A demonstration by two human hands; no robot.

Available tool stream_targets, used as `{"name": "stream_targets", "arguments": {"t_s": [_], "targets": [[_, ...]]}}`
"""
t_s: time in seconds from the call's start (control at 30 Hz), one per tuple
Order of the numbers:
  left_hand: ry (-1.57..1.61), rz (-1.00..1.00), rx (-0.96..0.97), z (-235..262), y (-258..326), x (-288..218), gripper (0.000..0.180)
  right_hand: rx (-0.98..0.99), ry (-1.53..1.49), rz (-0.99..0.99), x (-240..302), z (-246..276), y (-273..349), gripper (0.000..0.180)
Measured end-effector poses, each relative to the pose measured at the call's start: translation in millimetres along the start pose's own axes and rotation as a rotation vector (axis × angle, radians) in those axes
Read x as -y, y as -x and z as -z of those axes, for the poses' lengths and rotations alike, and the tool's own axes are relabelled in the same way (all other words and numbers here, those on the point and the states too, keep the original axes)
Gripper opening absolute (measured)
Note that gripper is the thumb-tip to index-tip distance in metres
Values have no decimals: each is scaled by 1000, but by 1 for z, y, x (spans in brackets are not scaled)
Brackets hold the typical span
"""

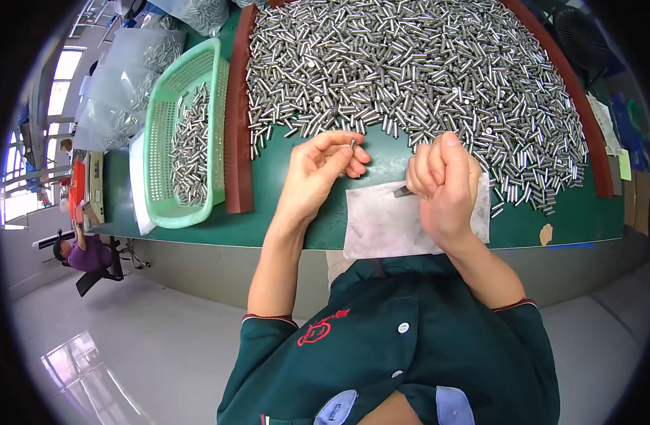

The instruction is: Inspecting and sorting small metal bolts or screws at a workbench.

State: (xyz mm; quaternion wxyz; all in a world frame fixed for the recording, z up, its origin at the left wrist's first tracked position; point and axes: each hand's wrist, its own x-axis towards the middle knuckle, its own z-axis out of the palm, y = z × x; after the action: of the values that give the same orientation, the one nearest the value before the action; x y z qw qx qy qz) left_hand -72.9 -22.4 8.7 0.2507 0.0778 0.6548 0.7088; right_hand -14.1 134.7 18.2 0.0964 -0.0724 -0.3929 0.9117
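My left hand (315, 173) pinches one small metal pin (352, 144) between thumb and fingertips, near the front of a big spread of pins. To its right, my right hand (449, 188) is closed in a fist, thumb uppermost. A dark, flat, pointed tool tip (401, 191) sticks out of that fist on its left side; the rest of the tool is hidden. Under the right hand lies a whitish, smudged cloth or sheet (374, 227) at the table's front edge. Beyond both hands, the loose silvery pins (403, 64) cover much of the green table (297, 205).
Reddish-brown rails (238, 142) border the pins left and right. A green plastic basket (155, 163) holding more pins stands at left, beside clear bags (116, 92) of parts. A scale-like device (95, 188) sits at the far left. A person (88, 253) in purple is seated beyond.
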Motion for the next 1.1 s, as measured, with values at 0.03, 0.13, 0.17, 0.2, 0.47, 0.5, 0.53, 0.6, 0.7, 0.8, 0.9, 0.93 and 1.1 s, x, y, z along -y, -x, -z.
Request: {"name": "stream_targets", "arguments": {"t_s": [0.03, 0.13, 0.17, 0.2, 0.47, 0.5, 0.53, 0.6, 0.7, 0.8, 0.9, 0.93, 1.1], "targets": [[-16, -5, -1, -1, 0, 0, 17, 1, -1, -4, 0, 0, 0, 39], [-37, -58, -64, -10, 9, 2, 12, -11, -9, -20, 0, -1, 0, 39], [-203, -148, -69, -14, 13, 3, 10, -6, -8, -20, 0, -2, -1, 39], [-367, -238, -68, -18, 15, 4, 9, -6, -6, -19, 1, -1, -3, 39], [-913, -418, -183, -42, 38, 15, 11, -26, -25, -6, 1, 0, -2, 40], [-912, -415, -175, -42, 38, 16, 11, -18, -69, 4, 0, 2, -2, 41], [-920, -426, -170, -42, 38, 17, 11, -9, -113, 16, 0, 3, -3, 41], [-928, -435, -157, -43, 37, 17, 11, -21, -122, 22, -1, 4, -4, 41], [-951, -446, -158, -43, 36, 16, 10, -26, -117, 21, -3, 3, -3, 41], [-947, -444, -176, -44, 36, 15, 9, -25, -51, 23, -2, 3, -3, 38], [-959, -447, -169, -45, 34, 13, 9, -29, -43, 12, 0, 2, -3, 38], [-963, -445, -166, -45, 34, 13, 9, -30, -43, 11, -1, 2, -3, 38], [-962, -437, -164, -44, 33, 13, 10, -32, -46, 5, -2, 1, -4, 38]]}}
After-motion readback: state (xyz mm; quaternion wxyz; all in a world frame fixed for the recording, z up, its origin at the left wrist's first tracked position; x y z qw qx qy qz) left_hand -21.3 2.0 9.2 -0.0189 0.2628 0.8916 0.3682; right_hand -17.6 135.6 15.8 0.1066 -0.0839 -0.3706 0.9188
